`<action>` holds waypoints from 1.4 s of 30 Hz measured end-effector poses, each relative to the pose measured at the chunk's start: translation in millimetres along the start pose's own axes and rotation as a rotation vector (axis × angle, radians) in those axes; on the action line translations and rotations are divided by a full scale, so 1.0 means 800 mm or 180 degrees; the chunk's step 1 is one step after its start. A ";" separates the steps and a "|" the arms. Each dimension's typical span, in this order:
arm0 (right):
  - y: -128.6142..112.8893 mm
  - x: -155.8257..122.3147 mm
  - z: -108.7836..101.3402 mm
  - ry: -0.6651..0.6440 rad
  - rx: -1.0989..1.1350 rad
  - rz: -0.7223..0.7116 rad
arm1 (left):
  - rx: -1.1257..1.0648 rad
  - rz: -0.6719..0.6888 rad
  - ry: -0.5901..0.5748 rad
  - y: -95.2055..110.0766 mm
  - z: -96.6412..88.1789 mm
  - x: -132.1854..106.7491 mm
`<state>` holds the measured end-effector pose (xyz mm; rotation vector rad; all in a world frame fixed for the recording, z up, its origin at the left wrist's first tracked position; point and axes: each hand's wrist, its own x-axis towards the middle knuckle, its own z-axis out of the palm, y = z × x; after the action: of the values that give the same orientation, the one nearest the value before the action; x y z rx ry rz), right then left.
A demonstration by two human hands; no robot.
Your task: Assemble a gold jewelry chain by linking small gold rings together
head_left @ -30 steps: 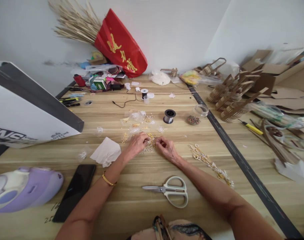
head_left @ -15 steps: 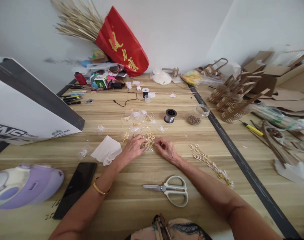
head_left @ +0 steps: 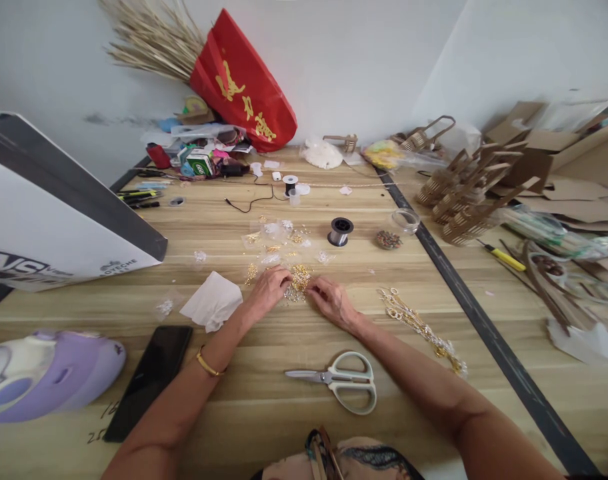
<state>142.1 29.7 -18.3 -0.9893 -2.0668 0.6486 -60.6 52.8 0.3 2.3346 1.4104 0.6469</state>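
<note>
A small heap of gold beads and findings (head_left: 299, 280) lies on the wooden table (head_left: 264, 347). My left hand (head_left: 268, 288) rests at the heap's left edge, fingers curled and pinched into the beads. My right hand (head_left: 330, 299) lies at the heap's right edge with its fingertips bent onto the beads. What either hand pinches is too small to make out. A gold bangle (head_left: 207, 363) sits on my left wrist.
White-handled scissors (head_left: 339, 381) lie near me, a gold chain (head_left: 421, 328) to the right, a white tissue (head_left: 211, 301) and a black phone (head_left: 149, 380) to the left. A thread spool (head_left: 339, 231), a bead jar (head_left: 403, 221), a white box (head_left: 49, 213) and a purple device (head_left: 44, 377) stand around.
Both hands stay at the bead heap. The left hand has shifted slightly back and forth over it; the fingers keep picking among the beads.
</note>
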 end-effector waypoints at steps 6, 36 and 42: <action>0.011 0.001 0.006 0.0260 0.0262 0.0226 | 0.0058 0.0025 -0.0099 0.004 -0.006 -0.002; 0.014 0.000 0.009 0.0287 0.0302 0.0371 | -0.1058 -0.0652 0.0219 -0.016 0.000 -0.005; 0.015 0.000 0.009 0.0270 0.0279 0.0384 | -0.1360 -0.0674 0.0136 -0.022 0.001 -0.004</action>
<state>141.7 35.9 -30.5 -1.0786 -1.9001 0.7400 -74.2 57.8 -9.5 1.8257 1.3550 0.8434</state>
